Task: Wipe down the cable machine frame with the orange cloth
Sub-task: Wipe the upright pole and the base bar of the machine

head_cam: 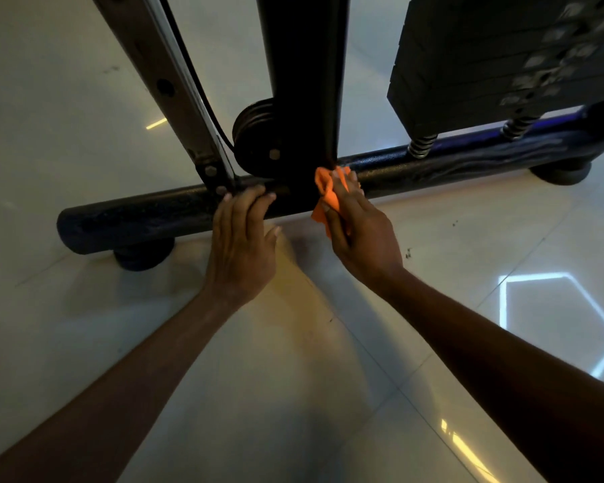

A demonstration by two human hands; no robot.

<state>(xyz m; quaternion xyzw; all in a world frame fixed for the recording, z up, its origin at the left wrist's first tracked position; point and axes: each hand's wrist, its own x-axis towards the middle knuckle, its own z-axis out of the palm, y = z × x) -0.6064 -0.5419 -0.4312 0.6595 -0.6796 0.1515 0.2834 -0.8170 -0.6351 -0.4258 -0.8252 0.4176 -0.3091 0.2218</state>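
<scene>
Orange cloth [328, 195], bunched and soft, is down at the foot of the cable machine frame [433, 165], pressed right where the black upright [304, 81] meets the round base bar. The right hand [361, 231] has it pinched, thumb and fingers curled round the folds, fingertips driving the wad into the joint. The left hand [241, 245] lies flat with straight fingers on the same bar, just beside the bolted bracket, holding nothing, likely bracing.

That cloth looks light and limp, so it should mould into the corner, though it needs gripping mid-bundle or the loose tail hanging below the bar will flap free. The frame's textured coat looks grippy, not slick; expect some drag.

Room to move? To the right the bar runs open toward the springs [421, 146] under the weight stack [485, 57]. Leftward it is tight: upright, pulley [255, 134] and cable [196, 81] crowd close, with bolt heads to snag on. Below, the tiled floor [328, 378] leaves a gap beneath the bar.
</scene>
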